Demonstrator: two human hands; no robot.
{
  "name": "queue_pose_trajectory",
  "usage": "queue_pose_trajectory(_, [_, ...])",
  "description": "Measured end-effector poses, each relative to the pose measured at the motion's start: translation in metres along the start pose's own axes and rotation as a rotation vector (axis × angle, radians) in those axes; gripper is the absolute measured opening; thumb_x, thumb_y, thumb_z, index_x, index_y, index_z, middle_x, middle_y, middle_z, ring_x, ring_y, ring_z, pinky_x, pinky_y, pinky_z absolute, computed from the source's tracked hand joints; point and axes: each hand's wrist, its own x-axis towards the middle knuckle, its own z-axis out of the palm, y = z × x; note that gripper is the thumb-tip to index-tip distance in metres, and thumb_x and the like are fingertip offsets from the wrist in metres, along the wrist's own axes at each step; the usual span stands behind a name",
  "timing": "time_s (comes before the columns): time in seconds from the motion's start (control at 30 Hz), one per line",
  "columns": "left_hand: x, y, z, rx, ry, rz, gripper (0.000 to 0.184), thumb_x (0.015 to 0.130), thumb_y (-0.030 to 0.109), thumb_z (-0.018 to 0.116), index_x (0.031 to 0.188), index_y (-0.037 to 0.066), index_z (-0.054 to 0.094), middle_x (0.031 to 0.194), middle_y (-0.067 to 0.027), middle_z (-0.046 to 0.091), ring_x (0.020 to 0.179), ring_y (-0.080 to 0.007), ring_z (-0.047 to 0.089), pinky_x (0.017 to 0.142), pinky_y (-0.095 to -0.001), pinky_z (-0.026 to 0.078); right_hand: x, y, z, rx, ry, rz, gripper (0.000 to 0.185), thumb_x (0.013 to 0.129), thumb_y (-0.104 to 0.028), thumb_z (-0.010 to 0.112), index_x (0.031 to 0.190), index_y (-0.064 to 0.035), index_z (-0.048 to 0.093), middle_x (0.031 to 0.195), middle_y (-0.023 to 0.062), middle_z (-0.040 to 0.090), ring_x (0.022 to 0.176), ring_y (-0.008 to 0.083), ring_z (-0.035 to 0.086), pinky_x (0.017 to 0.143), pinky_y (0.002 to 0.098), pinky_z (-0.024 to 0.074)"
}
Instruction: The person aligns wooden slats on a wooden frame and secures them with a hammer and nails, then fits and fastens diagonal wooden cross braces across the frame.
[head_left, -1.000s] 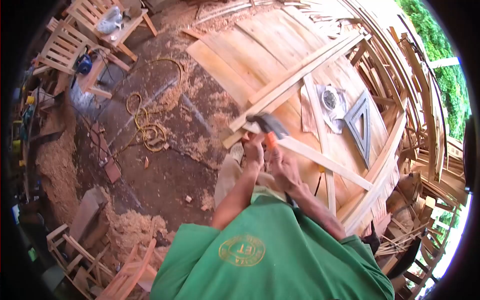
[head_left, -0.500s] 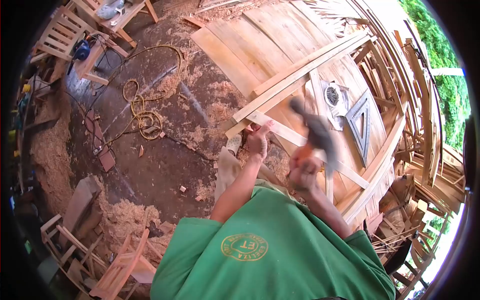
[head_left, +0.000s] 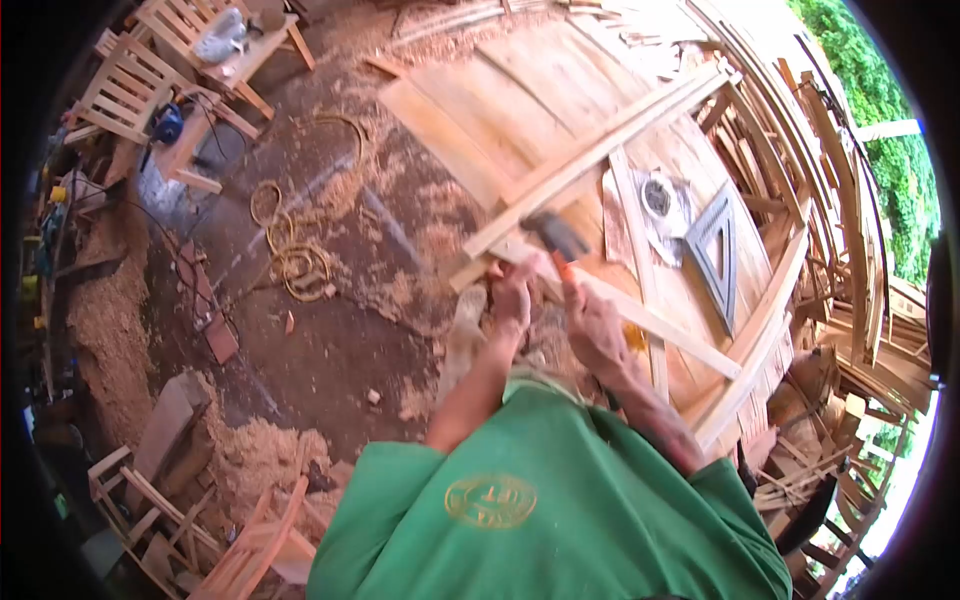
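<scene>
My right hand point(head_left: 597, 328) is wrapped round the orange handle of a hammer point(head_left: 557, 236). The hammer's dark head is low over the end of a pale wooden strip point(head_left: 650, 318); whether it touches is blurred. My left hand point(head_left: 513, 292) grips that same end, thumb on top and fingers partly hidden beneath. If a nail is between the fingers, it is too small to make out. This strip meets long wooden rails point(head_left: 590, 165) at its left end and runs across the board panel to the lower right.
A speed square point(head_left: 714, 258) and a round container of nails point(head_left: 657, 196) lie on the panel point(head_left: 445, 125). Stacked lumber point(head_left: 850, 200) lines the right. A coiled hose point(head_left: 300, 272) and shavings cover floor at left, with wooden chairs point(head_left: 125, 90) behind.
The hammer has swung down and left, from raised above the panel to low beside my left hand. My left hand stays at the strip's end. The view has shifted slightly.
</scene>
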Motion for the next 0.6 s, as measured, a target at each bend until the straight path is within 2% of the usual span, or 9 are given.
queue_pose_trajectory(0.07, [0.008,0.002,0.0,0.028,-0.125,0.009,0.042,0.078,0.004,0.078,0.111,0.003,0.051,0.099,-0.0037,0.064,0.082,-0.008,0.058,0.071,-0.0233,0.047,-0.02,-0.005,-0.015,0.173,0.046,0.029,0.045,0.104,-0.041,0.04,0.103,-0.0006,0.061,0.064,0.0172,0.054,0.062,0.0311,0.06,0.058,0.045,0.0444])
queue_pose_trajectory(0.1, [0.003,0.001,-0.003,0.023,-0.123,0.043,0.045,0.078,0.004,0.078,0.113,0.002,0.05,0.1,-0.0045,0.063,0.085,-0.0086,0.058,0.073,-0.0238,0.048,-0.022,0.014,-0.007,0.348,0.139,-0.167,0.046,0.104,-0.041,0.041,0.11,-0.0004,0.06,0.06,0.013,0.046,0.061,0.0208,0.056,0.053,0.0391,0.042])
queue_pose_trajectory(0.17, [-0.005,0.008,0.004,-0.019,-0.062,0.015,0.046,0.079,0.004,0.077,0.114,0.003,0.049,0.099,-0.0043,0.063,0.085,-0.0094,0.059,0.075,-0.0246,0.048,-0.011,0.063,0.029,0.266,0.302,-0.445,0.048,0.103,-0.043,0.041,0.113,0.001,0.058,0.063,0.0185,0.053,0.061,0.0322,0.058,0.058,0.0442,0.0442])
queue_pose_trajectory(0.23, [-0.006,0.002,0.005,-0.068,-0.025,-0.003,0.047,0.079,0.003,0.077,0.116,0.004,0.048,0.098,-0.0041,0.063,0.086,-0.0101,0.059,0.077,-0.0253,0.048,0.006,0.04,0.031,-0.176,-0.068,-0.056,0.048,0.103,-0.043,0.041,0.111,0.0012,0.059,0.072,0.0251,0.06,0.068,0.0443,0.058,0.065,0.0494,0.0448])
queue_pose_trajectory(0.27, [-0.002,-0.012,-0.009,-0.074,-0.04,0.028,0.047,0.079,0.003,0.076,0.115,0.004,0.047,0.097,-0.0041,0.063,0.086,-0.0106,0.059,0.079,-0.0256,0.048,0.003,0.017,0.02,-0.061,-0.125,0.053,0.046,0.103,-0.042,0.041,0.11,0.0003,0.059,0.08,0.029,0.063,0.076,0.0518,0.056,0.072,0.0521,0.0449])
queue_pose_trajectory(0.4, [0.004,0.004,0.006,-0.048,-0.104,0.023,0.042,0.08,0.0,0.073,0.116,0.005,0.05,0.093,-0.0036,0.063,0.087,-0.0122,0.061,0.079,-0.0265,0.051,-0.022,-0.033,-0.014,0.118,-0.001,0.017,0.041,0.103,-0.033,0.042,0.122,-0.0013,0.058,0.072,0.0249,0.061,0.072,0.0403,0.063,0.069,0.0459,0.0489])
queue_pose_trajectory(0.47, [-0.002,0.004,0.001,-0.041,-0.09,0.008,0.041,0.081,0.0,0.073,0.115,0.006,0.051,0.093,-0.0032,0.063,0.087,-0.0122,0.061,0.078,-0.0267,0.051,-0.024,-0.012,-0.004,0.212,0.001,-0.035,0.041,0.103,-0.031,0.042,0.128,-0.001,0.056,0.074,0.0241,0.061,0.075,0.0348,0.064,0.067,0.044,0.0488])
queue_pose_trajectory(0.57, [-0.004,-0.003,-0.002,0.0,-0.083,-0.036,0.026,0.081,0.002,0.065,0.105,0.006,0.056,0.1,-0.0025,0.063,0.084,-0.012,0.062,0.076,-0.0261,0.051,0.005,0.005,0.014,-0.161,-0.158,0.053,0.049,0.103,-0.042,0.039,0.104,0.0023,0.061,0.09,0.032,0.063,0.091,0.0478,0.061,0.073,0.0511,0.0484])
queue_pose_trajectory(0.6, [-0.006,-0.007,-0.008,0.005,-0.08,0.012,0.026,0.081,0.002,0.066,0.105,0.005,0.056,0.1,-0.0028,0.064,0.082,-0.0122,0.062,0.075,-0.0261,0.052,0.007,0.005,0.013,-0.142,-0.167,0.118,0.054,0.103,-0.047,0.036,0.09,0.0013,0.058,0.087,0.0327,0.062,0.087,0.0518,0.058,0.07,0.0546,0.0457])
